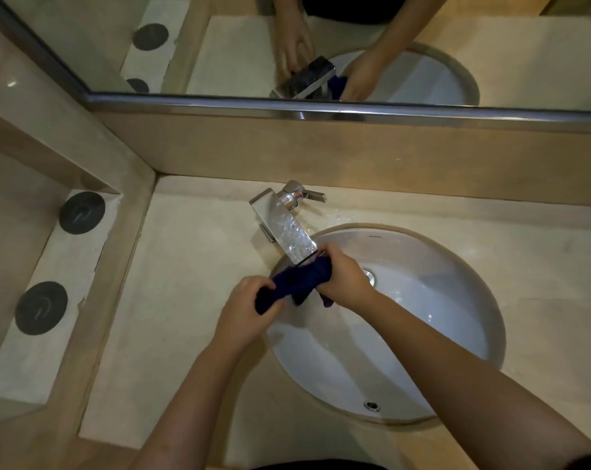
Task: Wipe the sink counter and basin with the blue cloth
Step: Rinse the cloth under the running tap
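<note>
A dark blue cloth (296, 283) is bunched and stretched between both my hands, just under the spout of the chrome faucet (284, 228) and over the left rim of the white oval basin (450, 300). My left hand (245, 312) grips the cloth's lower left end above the beige counter (192, 266). My right hand (343, 276) grips the upper right end, close to the spout's tip. Cloth ends hang below my right hand. Water droplets glint on the spout.
The basin's drain (368, 276) shows beside my right wrist, and the overflow hole (372, 406) sits at the near wall. A mirror (389, 45) rises behind the backsplash. Two dark round discs (82, 212) (41, 307) lie on a side ledge to the left.
</note>
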Demonstrator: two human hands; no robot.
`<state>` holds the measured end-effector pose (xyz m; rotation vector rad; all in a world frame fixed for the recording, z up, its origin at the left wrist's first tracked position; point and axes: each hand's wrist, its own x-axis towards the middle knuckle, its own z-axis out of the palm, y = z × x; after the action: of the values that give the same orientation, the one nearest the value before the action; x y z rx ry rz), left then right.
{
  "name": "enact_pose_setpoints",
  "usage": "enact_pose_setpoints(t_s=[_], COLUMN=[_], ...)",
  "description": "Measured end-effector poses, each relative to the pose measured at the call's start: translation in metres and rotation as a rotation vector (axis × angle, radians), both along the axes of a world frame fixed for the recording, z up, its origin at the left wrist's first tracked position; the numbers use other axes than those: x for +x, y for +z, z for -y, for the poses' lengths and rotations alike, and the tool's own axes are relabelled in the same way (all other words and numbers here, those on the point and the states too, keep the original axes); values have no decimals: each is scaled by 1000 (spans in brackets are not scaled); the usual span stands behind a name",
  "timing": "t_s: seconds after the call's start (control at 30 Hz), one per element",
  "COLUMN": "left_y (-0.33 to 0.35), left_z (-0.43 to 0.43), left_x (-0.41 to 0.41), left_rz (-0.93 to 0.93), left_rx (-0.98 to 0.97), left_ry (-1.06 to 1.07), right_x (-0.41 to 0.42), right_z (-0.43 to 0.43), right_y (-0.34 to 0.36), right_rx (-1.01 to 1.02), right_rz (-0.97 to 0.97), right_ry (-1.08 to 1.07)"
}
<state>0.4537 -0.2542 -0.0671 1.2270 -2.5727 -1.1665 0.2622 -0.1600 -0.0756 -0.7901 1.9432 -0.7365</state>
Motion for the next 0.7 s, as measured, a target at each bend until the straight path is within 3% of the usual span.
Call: enact_pose_setpoints(t_s=[0.13,0.23,0.47,0.6,0.7], left_y=[2,-4,-19,-21,-14], left_z=[-10,-16,-11,-7,-2], left_x=[-35,-47,-43,-45,-42], left_rz=[-111,-153,11,-10,-84], left_rx=[114,189,304,201,233], left_ry=[-150,-67,-15,-72,37], right_x=[3,-1,-1,3,1], right_z=[1,-4,-13,-5,-2], right_y=[8,10,-6,-7,-8], right_rx=[-21,-49,-28,-84,-146], right_rz=[5,-24,-12,-52,-35], right_ry=[4,34,99,155,138])
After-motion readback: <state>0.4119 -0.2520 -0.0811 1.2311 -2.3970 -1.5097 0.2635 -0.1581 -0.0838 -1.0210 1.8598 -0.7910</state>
